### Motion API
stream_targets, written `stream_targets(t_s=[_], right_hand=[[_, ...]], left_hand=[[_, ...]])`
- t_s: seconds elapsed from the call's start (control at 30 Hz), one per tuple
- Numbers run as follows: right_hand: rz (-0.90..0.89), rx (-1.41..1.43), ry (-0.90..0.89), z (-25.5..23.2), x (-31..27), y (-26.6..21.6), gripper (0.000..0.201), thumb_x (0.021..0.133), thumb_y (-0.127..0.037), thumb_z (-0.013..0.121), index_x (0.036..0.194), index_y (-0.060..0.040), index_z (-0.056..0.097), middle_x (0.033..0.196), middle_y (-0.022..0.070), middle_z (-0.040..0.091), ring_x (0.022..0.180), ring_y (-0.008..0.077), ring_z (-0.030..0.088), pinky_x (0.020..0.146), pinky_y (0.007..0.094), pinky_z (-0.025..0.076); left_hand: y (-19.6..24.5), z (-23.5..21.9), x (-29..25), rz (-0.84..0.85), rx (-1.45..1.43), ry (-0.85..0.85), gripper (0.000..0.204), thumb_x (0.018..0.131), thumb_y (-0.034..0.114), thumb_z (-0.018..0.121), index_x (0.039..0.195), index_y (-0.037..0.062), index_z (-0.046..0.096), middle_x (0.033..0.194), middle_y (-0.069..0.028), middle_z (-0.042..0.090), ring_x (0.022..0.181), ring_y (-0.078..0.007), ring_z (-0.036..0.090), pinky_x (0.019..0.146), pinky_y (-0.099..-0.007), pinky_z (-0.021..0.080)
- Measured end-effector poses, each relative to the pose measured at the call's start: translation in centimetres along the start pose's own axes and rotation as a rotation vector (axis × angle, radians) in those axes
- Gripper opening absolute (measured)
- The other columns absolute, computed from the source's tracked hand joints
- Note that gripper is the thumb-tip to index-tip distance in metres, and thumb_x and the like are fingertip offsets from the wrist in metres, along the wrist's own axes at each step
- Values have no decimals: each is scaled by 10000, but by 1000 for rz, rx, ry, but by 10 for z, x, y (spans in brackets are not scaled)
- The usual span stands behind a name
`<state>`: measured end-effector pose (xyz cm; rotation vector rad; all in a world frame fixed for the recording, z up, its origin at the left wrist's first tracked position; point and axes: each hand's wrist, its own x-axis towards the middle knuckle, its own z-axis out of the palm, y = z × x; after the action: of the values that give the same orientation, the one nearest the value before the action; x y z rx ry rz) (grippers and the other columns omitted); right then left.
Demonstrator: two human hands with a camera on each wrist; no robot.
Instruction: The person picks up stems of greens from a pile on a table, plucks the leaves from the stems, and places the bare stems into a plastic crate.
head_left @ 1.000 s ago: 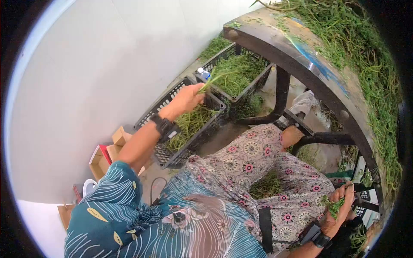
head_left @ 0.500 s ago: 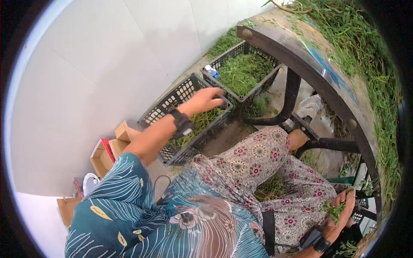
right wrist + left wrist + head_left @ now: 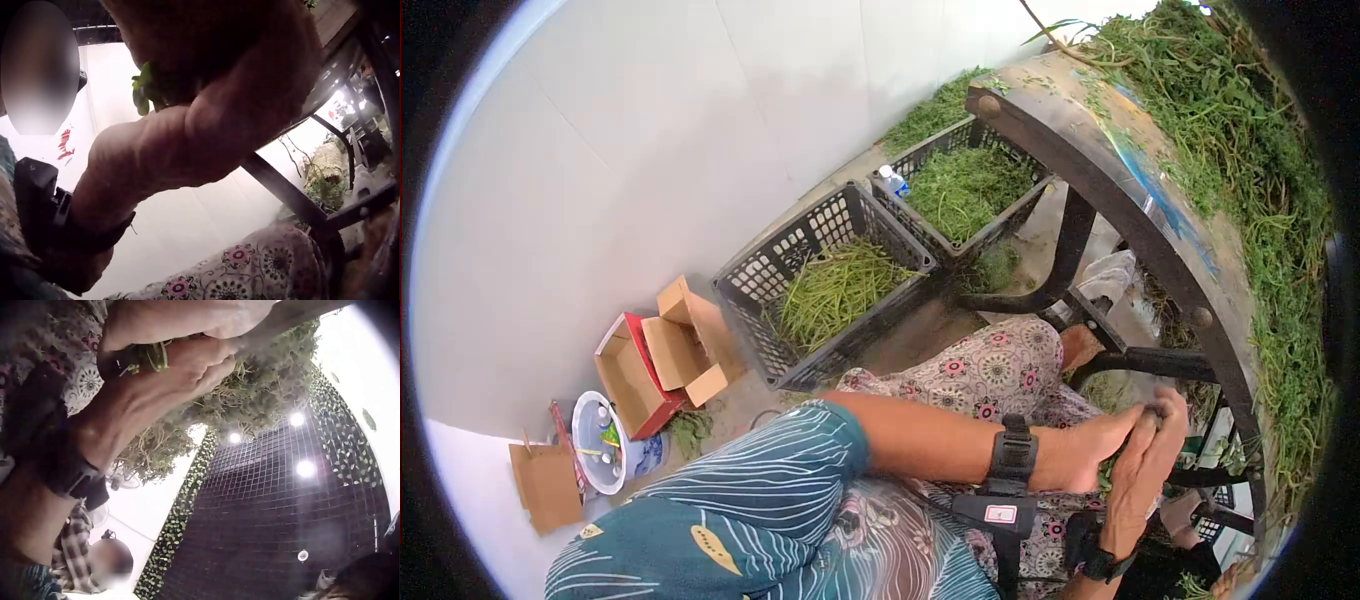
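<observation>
My left hand (image 3: pixel 1090 455) has its palm side against my right hand (image 3: pixel 1142 478), with the fingers of both meeting at their tips. Small green leaves (image 3: pixel 1106 472) show between the hands; in the left wrist view leafy sprigs (image 3: pixel 150 357) lie in my right hand (image 3: pixel 169 381), with my left hand (image 3: pixel 181 319) above. Leaves (image 3: pixel 145 87) also poke out beside my left hand (image 3: pixel 169 147) in the right wrist view. The hands hide whatever my left fingers pinch. Cut stems (image 3: pixel 835 295) fill part of a black crate (image 3: pixel 750 335).
A second crate (image 3: pixel 1012 215) holds leafy greens beside a small bottle (image 3: pixel 893 182). A large plant pile (image 3: pixel 1250 180) covers the round-edged table (image 3: pixel 1090 150) at right. Open cardboard boxes (image 3: pixel 690 340) and a white bucket (image 3: pixel 600 440) stand at left; a person's legs show under the table.
My left hand has let go of the stems it held over the crates and swung back to the right, joining my right hand. The right hand has shifted slightly leftward, leaves still in it.
</observation>
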<state>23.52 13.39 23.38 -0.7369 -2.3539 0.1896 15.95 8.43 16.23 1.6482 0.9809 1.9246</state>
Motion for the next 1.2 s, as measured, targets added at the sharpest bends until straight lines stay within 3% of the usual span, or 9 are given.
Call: stream_targets(t_s=[0.23, 0.27, 0.4, 0.5, 0.63, 0.7, 0.77, 1.07, 1.2], right_hand=[[-19, 103, -365, 5, 2, -10, 404, 892, -236, 377, 1213, 6, 423, 1152, 235, 472, 1090, 393, 432, 939, 414, 319], [26, 219, -413, 6, 2, -13, 453, 873, -209, 385, 1268, 11, 377, 1236, 231, 427, 1140, 383, 413, 983, 408, 299], [278, 543, -376, 0, 9, -25, 511, 838, -154, 403, 1313, 17, 317, 1364, 207, 302, 1207, 337, 392, 1024, 407, 273], [353, 501, -329, -17, 3, -6, 553, 915, -431, 381, 1298, -33, 382, 1250, 179, 433, 1128, 263, 462, 941, 383, 367], [643, 536, -381, -41, -7, 17, 492, 893, -385, 474, 1203, -3, 464, 1165, 172, 501, 1120, 241, 470, 941, 397, 369], [608, 436, -385, -49, -9, 22, 412, 892, -330, 484, 1111, 16, 525, 1063, 163, 565, 1019, 251, 523, 872, 403, 411], [474, 299, -355, -58, -8, 17, 404, 889, -343, 495, 1047, 19, 582, 996, 182, 613, 912, 297, 587, 803, 377, 455], [677, 221, -228, -57, -9, 29, 553, 880, -469, 467, 1114, 19, 574, 1084, 167, 599, 1000, 286, 562, 875, 375, 421], [613, 232, -342, -44, -8, 44, 525, 891, -434, 460, 1129, 22, 564, 1133, 166, 582, 1060, 287, 541, 893, 371, 410]], left_hand=[[24, -36, 7, -863, -943, 64, 479, 667, 76, 645, 1105, 1, 466, 1047, -113, 537, 957, -227, 531, 788, -313, 442], [-12, -32, -14, -811, -892, 15, 463, 682, 68, 629, 1112, 13, 468, 1103, -112, 515, 1004, -213, 511, 826, -308, 426], [34, -85, 2, -751, -746, -32, 423, 730, 76, 599, 1124, 47, 449, 967, -52, 476, 857, -126, 490, 713, -258, 434], [28, -140, -1, -419, -108, -167, 387, 772, 92, 585, 1127, 62, 434, 857, -21, 396, 757, -86, 421, 636, -212, 405], [-13, -211, -1, -1096, -842, 665, 147, 853, 173, 551, 946, 91, 474, 744, -2, 485, 600, -102, 444, 495, -238, 395], [-23, -238, -3, -1108, -700, 770, 136, 909, 239, 491, 863, 112, 476, 688, 7, 503, 532, -114, 435, 460, -255, 389], [-33, -255, -13, -1070, -726, 823, 183, 923, 286, 463, 866, 113, 484, 698, 3, 502, 540, -118, 435, 462, -259, 389], [-77, -275, -68, -1167, -899, 877, 262, 929, 361, 433, 888, 111, 501, 724, -17, 507, 584, -146, 479, 494, -291, 434], [-101, -321, -19, -1014, -608, 751, 356, 933, 386, 403, 1129, 91, 444, 1065, -122, 506, 933, -271, 522, 778, -459, 462]])
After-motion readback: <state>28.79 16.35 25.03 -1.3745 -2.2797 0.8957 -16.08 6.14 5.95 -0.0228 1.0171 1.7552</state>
